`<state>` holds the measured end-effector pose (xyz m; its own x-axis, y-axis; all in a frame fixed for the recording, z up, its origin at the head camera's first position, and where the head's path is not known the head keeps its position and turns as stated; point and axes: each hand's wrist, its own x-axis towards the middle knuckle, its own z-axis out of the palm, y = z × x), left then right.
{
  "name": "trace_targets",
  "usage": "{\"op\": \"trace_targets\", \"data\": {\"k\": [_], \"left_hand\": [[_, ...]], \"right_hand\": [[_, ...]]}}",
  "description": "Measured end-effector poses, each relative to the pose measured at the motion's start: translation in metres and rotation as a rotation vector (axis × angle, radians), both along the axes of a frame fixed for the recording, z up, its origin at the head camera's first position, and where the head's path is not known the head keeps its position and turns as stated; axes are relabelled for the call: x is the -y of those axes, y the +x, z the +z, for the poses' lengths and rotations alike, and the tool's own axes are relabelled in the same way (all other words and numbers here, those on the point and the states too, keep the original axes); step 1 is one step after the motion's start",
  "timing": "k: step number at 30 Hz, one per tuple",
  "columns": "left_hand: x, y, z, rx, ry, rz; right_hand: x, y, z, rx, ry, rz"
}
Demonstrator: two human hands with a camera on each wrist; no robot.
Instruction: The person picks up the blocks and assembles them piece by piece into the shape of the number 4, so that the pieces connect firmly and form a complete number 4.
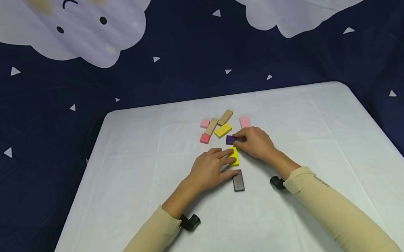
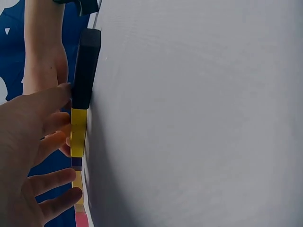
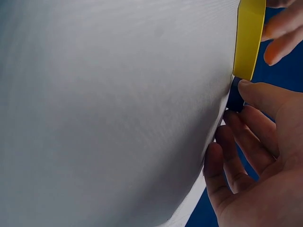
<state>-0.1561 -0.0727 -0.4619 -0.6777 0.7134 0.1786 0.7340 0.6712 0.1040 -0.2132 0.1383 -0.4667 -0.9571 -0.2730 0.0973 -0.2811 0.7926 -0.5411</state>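
Head view catches right hand (image 1: 255, 142) pinching purple block (image 1: 229, 139)

A person in beige sleeves (image 1: 149, 240) works with both hands over small blocks on a white table (image 1: 129, 165). The right hand has its thumb and forefinger clamped on the purple block, which lies on the table near the middle of the group; the right wrist view shows the thumb at one end and the other fingers bent alongside. The left hand (image 1: 210, 169) reaches across with its fingers stretched and spread apart, two of them over the nearer yellow block (image 1: 233, 156), its thumb at the far end of a dark gray block (image 1: 238, 182). Gray, yellow and purple stand roughly in a row, with the gray one closest to the person.

Farther back lie another yellow block (image 1: 223, 130), a left tan block (image 1: 211, 126), a right tan block (image 1: 225, 117), a small pink block (image 1: 205, 123) and a red block (image 1: 205, 138) (whether every neighbor touches is hard to tell). A second pink block (image 1: 244, 122) sits just beyond the right hand, apart from the cluster. Black devices (image 1: 190, 223) show at both wrists, and a dark blue cloth (image 1: 189, 74) with white clouds and triangles hangs behind.
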Motion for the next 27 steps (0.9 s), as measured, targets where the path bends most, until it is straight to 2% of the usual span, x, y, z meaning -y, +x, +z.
{"op": "trace_targets", "data": {"k": [4, 14, 20, 27], "left_hand": [[0.0, 0.003, -0.002, 0.004, 0.003, -0.016], [0.001, 0.009, -0.006, 0.008, 0.044, -0.007], [0.003, 0.01, -0.006, 0.032, 0.062, 0.045], [0.003, 0.011, -0.006, 0.063, -0.012, 0.114]], "right_hand": [[0.001, 0.001, 0.0, -0.002, 0.004, 0.0], [0.0, 0.002, -0.002, -0.013, 0.001, 0.0], [-0.001, 0.001, -0.001, -0.015, 0.003, -0.005], [-0.001, 0.001, -0.002, -0.01, 0.005, -0.006]]}}
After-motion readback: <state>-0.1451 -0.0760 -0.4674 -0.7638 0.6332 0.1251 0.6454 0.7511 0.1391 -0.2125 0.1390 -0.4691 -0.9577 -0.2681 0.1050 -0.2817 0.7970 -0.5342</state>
